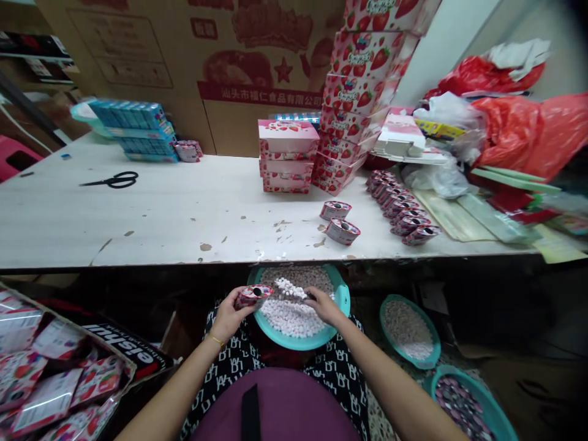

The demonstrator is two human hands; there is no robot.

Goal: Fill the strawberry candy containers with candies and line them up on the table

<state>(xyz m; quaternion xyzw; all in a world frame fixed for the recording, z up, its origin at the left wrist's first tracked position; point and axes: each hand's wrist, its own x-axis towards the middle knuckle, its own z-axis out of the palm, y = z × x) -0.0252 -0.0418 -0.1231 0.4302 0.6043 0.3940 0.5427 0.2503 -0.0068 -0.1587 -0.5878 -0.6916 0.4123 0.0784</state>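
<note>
My left hand (227, 318) is wrapped round a small strawberry-printed carton (254, 294), its dark round hole facing up. Over the turquoise basin (297, 343) on my lap, my right hand (325, 305) grips a scoop, mostly hidden under its load of small white candies (289, 288). The load is just right of the carton, apart from it. More white and pale candies (294, 315) fill the basin below both hands.
On the white table (174, 220) are two cartons (343, 231), a row of cartons (404, 214), stacked strawberry boxes (288, 153) and scissors (114, 180). Flat cartons fill a box (133, 367) at left. Two basins, one with pale candies (411, 327), stand at right.
</note>
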